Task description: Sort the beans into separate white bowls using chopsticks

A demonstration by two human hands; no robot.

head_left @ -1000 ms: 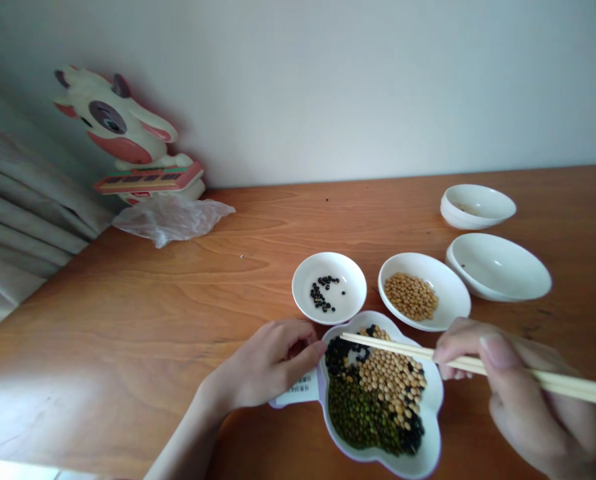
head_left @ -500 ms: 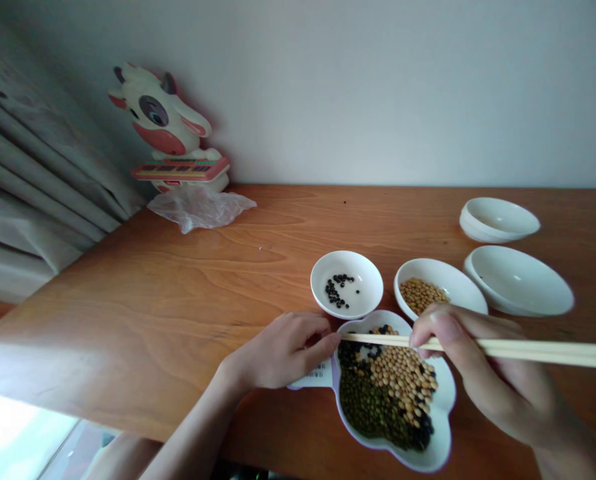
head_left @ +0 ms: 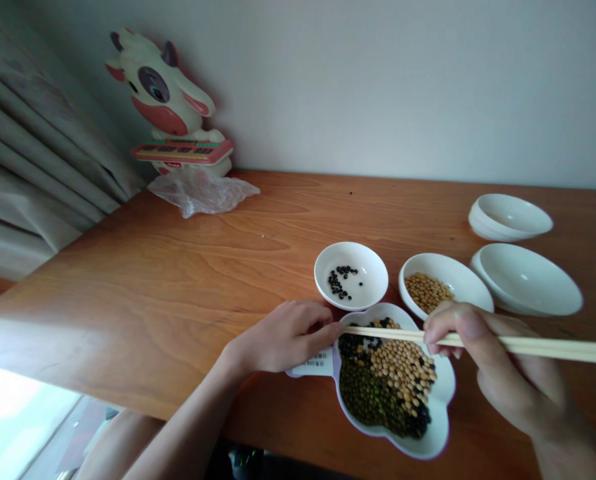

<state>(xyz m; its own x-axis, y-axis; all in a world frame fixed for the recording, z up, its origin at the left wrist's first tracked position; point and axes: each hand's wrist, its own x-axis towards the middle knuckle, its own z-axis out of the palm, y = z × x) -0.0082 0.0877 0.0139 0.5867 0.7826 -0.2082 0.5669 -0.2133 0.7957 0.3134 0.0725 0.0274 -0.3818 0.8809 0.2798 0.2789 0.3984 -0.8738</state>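
One left hand curls at the handle of the tray on the tabletop, its grip unclear; in the tray lie beans, probably hard, light and slippery, best taken across their middles; over them reach chopsticks, likely stiff, pinched by the right hand.

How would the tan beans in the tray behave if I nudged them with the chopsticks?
The tan beans would probably roll easily, since they look rounded. They may slip from the chopsticks, which look slim and straight. A nudge could shift neighbours, because these lie crowded against black beans and green beans in the tray.
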